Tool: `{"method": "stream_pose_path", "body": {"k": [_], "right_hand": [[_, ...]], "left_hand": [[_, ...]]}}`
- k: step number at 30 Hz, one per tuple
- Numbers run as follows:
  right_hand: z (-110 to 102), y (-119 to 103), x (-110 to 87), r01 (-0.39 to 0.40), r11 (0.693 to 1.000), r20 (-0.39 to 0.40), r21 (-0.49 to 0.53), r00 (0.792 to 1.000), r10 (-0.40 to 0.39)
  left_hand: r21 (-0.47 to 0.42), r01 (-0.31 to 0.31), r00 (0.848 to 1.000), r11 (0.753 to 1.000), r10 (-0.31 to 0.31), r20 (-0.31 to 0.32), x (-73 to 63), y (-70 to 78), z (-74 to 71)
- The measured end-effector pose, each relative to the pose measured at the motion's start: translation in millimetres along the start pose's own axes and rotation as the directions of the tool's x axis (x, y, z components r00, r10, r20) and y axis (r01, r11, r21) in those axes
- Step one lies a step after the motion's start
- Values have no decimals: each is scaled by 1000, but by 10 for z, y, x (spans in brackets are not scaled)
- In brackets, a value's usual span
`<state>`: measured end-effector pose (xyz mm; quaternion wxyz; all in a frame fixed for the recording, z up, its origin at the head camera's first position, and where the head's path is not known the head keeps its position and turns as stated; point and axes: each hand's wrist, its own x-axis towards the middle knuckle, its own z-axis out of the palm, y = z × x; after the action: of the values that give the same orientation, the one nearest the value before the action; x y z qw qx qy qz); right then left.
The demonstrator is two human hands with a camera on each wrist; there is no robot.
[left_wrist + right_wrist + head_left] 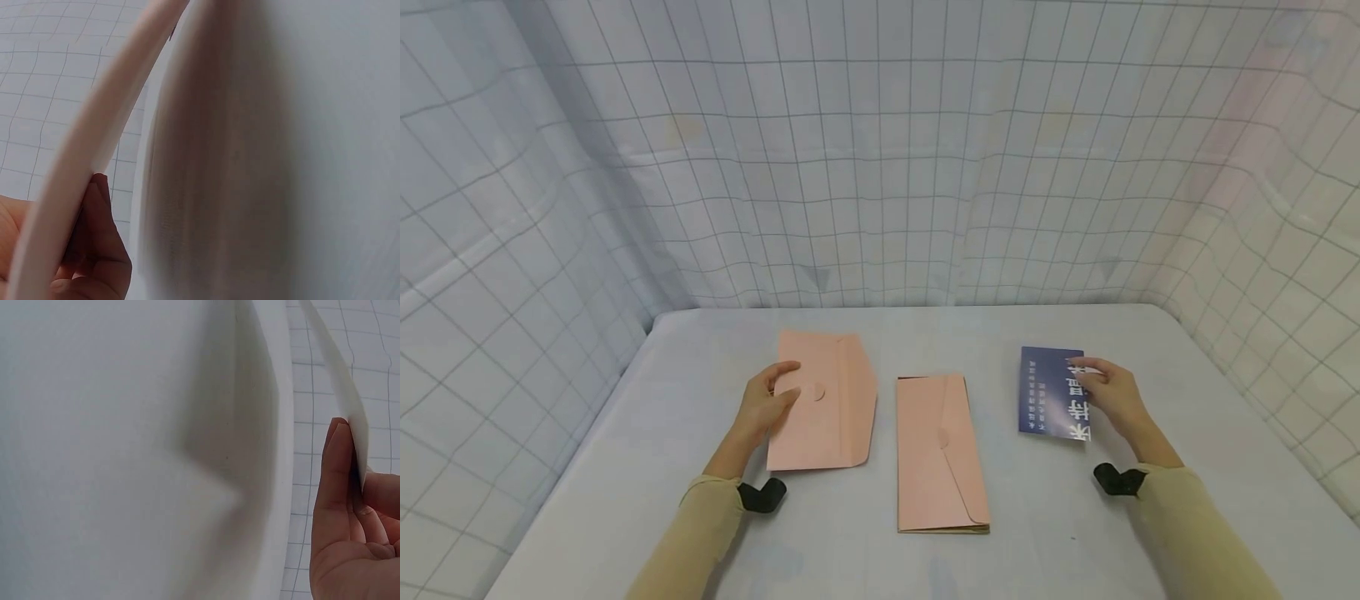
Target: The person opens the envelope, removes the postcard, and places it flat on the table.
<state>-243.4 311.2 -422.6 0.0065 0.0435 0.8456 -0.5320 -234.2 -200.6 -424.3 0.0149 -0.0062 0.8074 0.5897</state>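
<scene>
The left hand (767, 405) has its thumb and fingers nearly closed, pinching the left edge of a flat, pale pink paper envelope (808, 429); most of that envelope spreads to the right of these fingers, its long flap outermost and a small round tab just beside the thumb tip. The right hand (1117, 398) likewise pinches, thumb against fingers, the right edge of a rectangular dark blue card (1047, 396) printed with white characters, which extends leftward from those fingers. The wrist views show both pieces raised at least partly off the white tabletop (865, 571), shadows falling beneath them. Between the two hands, apart from the fingers of either, a pink paper envelope bundle (928, 475) lies flat, layered edges showing at its near end. Beyond the fingers hangs white cloth (880, 192) with a dark grid.
</scene>
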Motion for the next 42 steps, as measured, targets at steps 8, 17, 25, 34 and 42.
{"method": "stream_pose_path", "body": {"k": [8,17,25,34,42], "right_hand": [[-57,30,42,-21,1000,8,15,1000,21],[-101,91,93,-74,995,46,-65,996,77],[-119,144,101,-115,992,84,-43,989,118],[-148,217,120,-145,981,73,-129,985,155],[-145,159,98,-125,969,46,-213,989,138]], "left_hand": [[27,21,1000,999,-21,-5,19,-22,-21],[14,42,999,999,-42,-10,48,-45,-47],[43,74,997,996,-74,-2,54,-65,-86],[70,115,993,991,-116,6,65,-98,-110],[309,84,996,947,-80,-25,45,-72,-127]]}}
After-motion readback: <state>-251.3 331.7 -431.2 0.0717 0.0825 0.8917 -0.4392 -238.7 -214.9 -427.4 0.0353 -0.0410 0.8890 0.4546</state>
